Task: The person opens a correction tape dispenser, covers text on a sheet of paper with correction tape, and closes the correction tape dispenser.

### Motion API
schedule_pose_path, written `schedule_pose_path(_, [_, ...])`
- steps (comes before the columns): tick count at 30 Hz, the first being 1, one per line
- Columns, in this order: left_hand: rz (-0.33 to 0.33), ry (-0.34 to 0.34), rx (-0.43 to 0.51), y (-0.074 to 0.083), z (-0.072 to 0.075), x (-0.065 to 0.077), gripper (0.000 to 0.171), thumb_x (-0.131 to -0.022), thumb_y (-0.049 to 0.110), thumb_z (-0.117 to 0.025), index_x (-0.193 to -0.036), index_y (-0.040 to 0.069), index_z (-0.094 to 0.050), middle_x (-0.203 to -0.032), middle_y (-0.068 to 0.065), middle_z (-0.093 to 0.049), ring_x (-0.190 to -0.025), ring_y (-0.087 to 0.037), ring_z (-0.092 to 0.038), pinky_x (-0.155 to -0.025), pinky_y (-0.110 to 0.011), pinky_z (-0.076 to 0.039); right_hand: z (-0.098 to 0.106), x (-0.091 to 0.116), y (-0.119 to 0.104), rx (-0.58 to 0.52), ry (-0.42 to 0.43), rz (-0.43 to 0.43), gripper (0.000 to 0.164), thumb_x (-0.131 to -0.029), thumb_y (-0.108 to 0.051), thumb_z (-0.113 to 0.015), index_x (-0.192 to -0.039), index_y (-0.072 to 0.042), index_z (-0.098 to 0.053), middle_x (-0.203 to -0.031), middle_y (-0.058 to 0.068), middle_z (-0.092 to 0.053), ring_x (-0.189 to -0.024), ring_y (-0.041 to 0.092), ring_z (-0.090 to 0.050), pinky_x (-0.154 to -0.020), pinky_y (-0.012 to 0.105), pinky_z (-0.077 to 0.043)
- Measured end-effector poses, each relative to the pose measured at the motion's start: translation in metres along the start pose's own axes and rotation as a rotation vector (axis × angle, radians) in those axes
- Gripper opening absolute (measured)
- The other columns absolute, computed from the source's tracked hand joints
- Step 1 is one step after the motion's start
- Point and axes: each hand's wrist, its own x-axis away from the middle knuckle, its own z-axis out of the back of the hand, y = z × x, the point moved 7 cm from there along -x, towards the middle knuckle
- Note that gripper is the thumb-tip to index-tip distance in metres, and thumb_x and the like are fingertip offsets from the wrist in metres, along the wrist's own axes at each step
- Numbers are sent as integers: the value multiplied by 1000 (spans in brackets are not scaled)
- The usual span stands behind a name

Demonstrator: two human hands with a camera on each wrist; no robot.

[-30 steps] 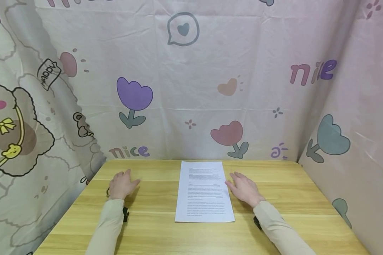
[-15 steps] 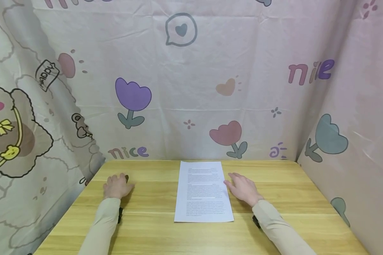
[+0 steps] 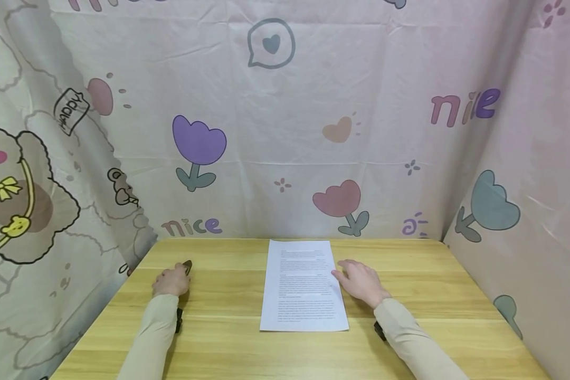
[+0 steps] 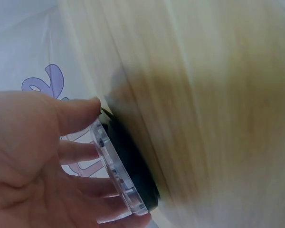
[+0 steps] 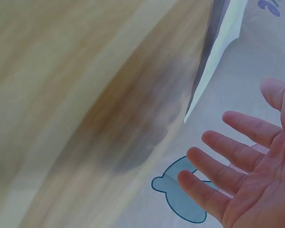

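My left hand [image 3: 170, 282] grips a small flat object [image 3: 188, 266] at the left part of the wooden table. In the left wrist view the object shows a black side [image 4: 133, 164] facing the tabletop and a clear plastic side with parts visible inside; its exact kind I cannot tell. The thumb holds its upper end and the other fingers lie along the clear side. A printed sheet of paper [image 3: 304, 287] lies flat at mid-table. Beside its right edge, my right hand [image 3: 361, 282] has its fingers spread loosely, thumb tip right at the paper's edge, holding nothing.
The wooden table [image 3: 228, 348] ends at a patterned cloth backdrop [image 3: 266, 116]. More of this cloth hangs at the left and right sides. Each wrist wears a black device, such as the one at the left cuff [image 3: 179, 320].
My left hand has shifted slightly left and its spread fingers have closed round the flat object, which now shows at the fingertips. The right hand and the paper have hardly moved.
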Motion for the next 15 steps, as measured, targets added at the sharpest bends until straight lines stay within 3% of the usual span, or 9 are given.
schedule_pose_path(8, [-13,53,51,-2,4,-2,47,-98,16,-52,-134,-11,-40,-123,-49,-45,-107,-68,-43,-81,-73,-43,-1,-1,-3,7,-1,9,45,-96,-39,-61,-127,-6,-65,-129,15,-65,-118,35,-62,-95,54,-52])
schedule_pose_path(15, [-24,110,47,0,3,-5,50,-97,21,-50,-133,-11,-41,-120,-50,-45,-107,-68,-43,-80,-72,-44,-2,-1,-6,8,6,7,45,-94,-39,-62,-127,-8,-65,-128,14,-66,-117,34,-62,-92,53,-53])
